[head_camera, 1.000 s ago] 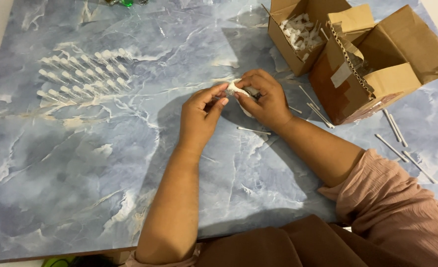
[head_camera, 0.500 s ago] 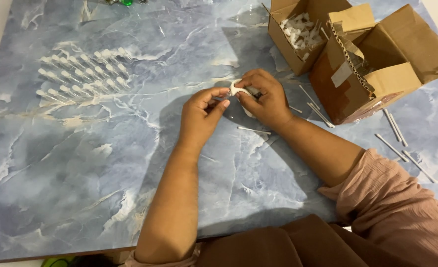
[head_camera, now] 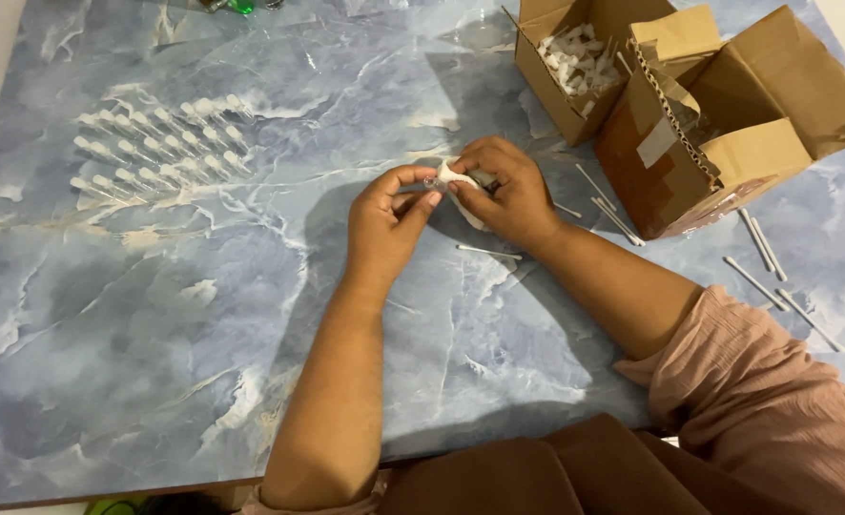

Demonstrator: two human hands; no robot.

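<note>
Your fingers on both hands pinch one small white piece between them, just above the blue marble surface. Your left hand holds it from the left with the thumb and first finger closed on its end. Your right hand curls around its other side, and more white stuff pokes out under that hand; you cannot tell what it is. One thin white stick lies on the surface just below your right hand. A few more sticks lie to the right, near the brown box. That box is open, with its flaps up. A second open box sits behind it and holds a pile of small white parts. More sticks lie far right, past the boxes. Well apart on the left, rows of small white-tipped pieces lie side by side on the surface. Your right arm wears a pink sleeve.
</note>
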